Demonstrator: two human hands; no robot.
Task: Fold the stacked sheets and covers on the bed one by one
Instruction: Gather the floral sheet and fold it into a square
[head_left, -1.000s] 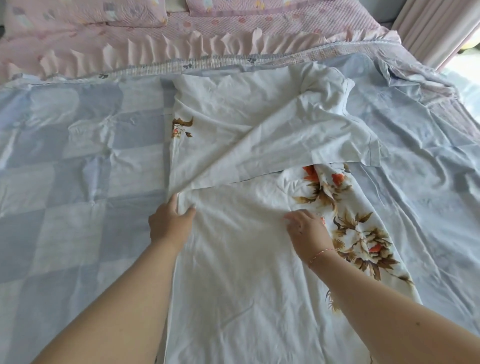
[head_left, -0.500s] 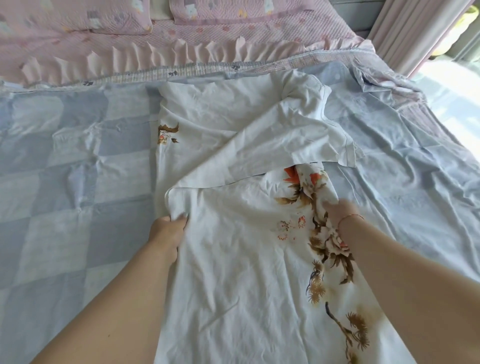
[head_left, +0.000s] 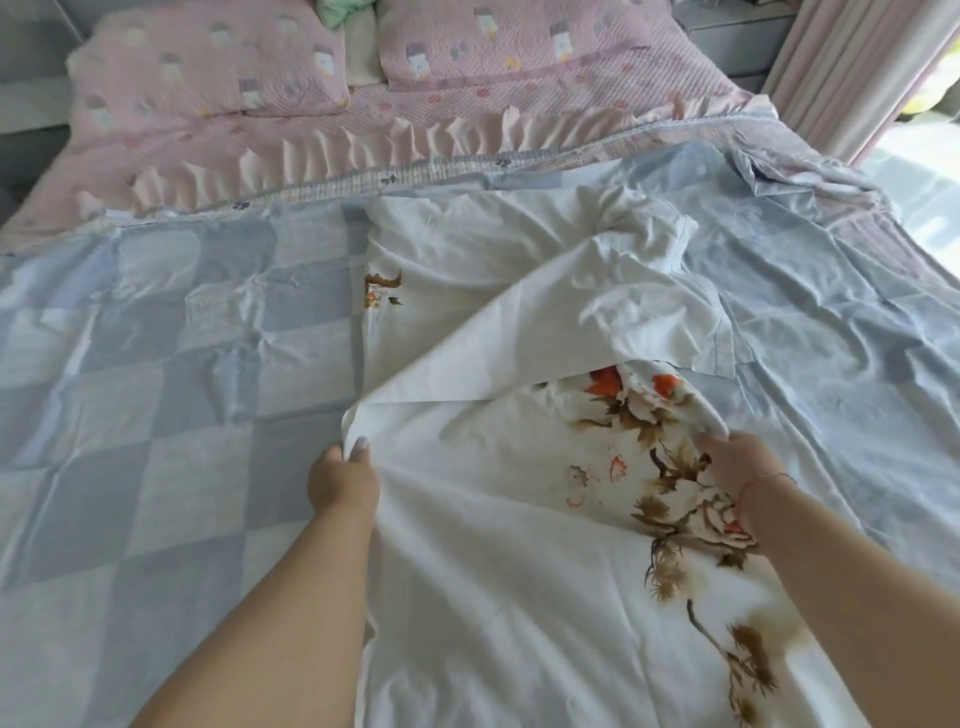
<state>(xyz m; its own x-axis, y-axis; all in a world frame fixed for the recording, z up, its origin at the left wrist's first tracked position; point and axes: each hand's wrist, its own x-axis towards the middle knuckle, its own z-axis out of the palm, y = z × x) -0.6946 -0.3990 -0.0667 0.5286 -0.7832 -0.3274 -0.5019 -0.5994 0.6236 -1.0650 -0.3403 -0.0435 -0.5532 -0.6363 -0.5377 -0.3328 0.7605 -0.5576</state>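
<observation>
A white sheet with an orange and brown flower print lies crumpled down the middle of the bed, its far half folded over and bunched. My left hand pinches the sheet's left edge between thumb and fingers. My right hand, with a thin bracelet at the wrist, grips the sheet's flowered right edge. Both hands hold the cloth slightly off the bed, and it is stretched between them. Under it lies a blue and white checked cover, spread flat.
Two pink quilted pillows lie at the head of the bed on a pink ruffled bedspread. A pale striped curtain hangs at the far right. The bed's right edge drops off beside a bright floor.
My right hand moved right from the sheet's middle to its flowered edge and took hold of it. My left hand kept its grip on the left edge. Both now lift the cloth.
</observation>
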